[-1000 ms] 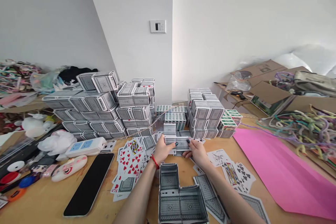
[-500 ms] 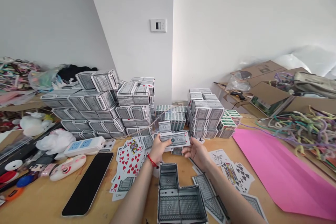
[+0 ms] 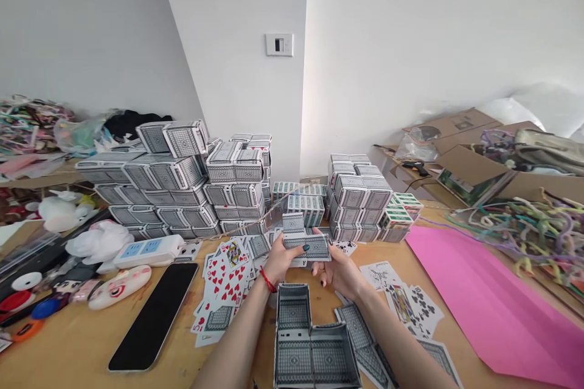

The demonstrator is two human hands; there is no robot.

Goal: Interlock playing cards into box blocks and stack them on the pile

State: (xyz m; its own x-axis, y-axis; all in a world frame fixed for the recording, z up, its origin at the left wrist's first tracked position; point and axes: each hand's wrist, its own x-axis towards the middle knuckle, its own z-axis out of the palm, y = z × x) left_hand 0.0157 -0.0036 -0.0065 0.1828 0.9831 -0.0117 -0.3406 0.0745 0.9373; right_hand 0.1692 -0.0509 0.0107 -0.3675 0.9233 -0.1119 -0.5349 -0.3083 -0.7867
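Centrally, above the tabletop (image 3: pixel 182 340), your two hands meet at the card assembly (image 3: pixel 306 247), a stepped piece of playing cards with grey patterned backs; one section stands up at its left end. Your left hand (image 3: pixel 279 260) is closed on that left end, thumb laid flat over the upper face; the fingers beneath are hidden. A red cord bracelet (image 3: pixel 268 280) encircles the left wrist. Your right hand (image 3: pixel 340 270) is at the opposite end, partly open, with its thumb near the end edge, one fingertip visible behind the far edge and the other fingers spread lower; whether it bears on the piece cannot be determined. Nearer you, between the forearms, sits an open L-shaped card box (image 3: pixel 314 349). Loose cards lie to both sides: a heart-faced group (image 3: pixel 227 279) near the left forearm and a club-faced group (image 3: pixel 422 307) beyond the right forearm. Behind the hands, card-block stacks (image 3: pixel 165 173) occupy the left and a smaller card-block stack (image 3: pixel 358 197) the right, with green-patterned boxes (image 3: pixel 305 209) between. The phone (image 3: pixel 154 317) lies at left; the pink sheet (image 3: pixel 493 304) lies at right.
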